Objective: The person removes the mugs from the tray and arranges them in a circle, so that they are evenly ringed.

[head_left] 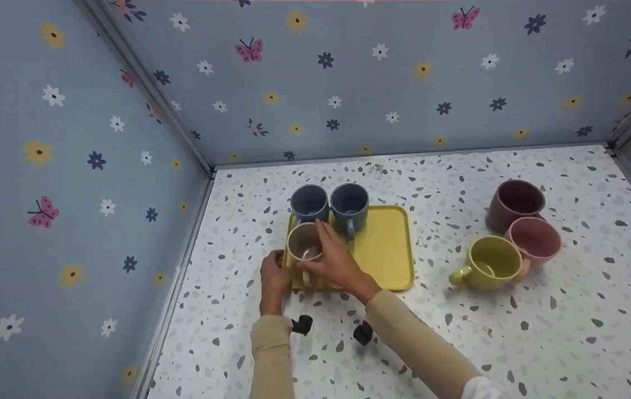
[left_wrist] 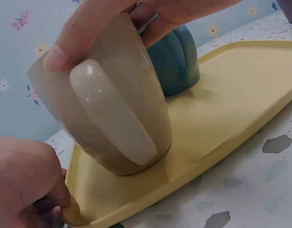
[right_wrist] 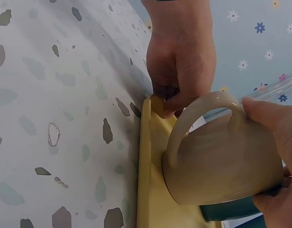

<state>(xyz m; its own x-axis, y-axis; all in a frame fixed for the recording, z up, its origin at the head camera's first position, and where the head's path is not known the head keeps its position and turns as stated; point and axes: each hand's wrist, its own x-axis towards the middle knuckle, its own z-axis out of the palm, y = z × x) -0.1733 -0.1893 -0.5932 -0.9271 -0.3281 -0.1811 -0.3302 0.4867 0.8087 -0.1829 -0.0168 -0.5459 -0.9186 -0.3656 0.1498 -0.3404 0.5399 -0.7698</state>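
A beige mug stands upright at the front left of a yellow tray, its handle toward the person. My right hand grips this mug from its right side, thumb near the handle and fingers round the far wall. At the tray's left edge, my left hand holds the front left corner, with its fingers curled at the rim. Behind the beige mug are two blue mugs side by side along the tray's back; the right blue mug has its handle facing forward.
To the right on the speckled table stand a yellow mug, a pink mug and a dark maroon mug, grouped close together. Flower-patterned panels rise at the back and on the left.
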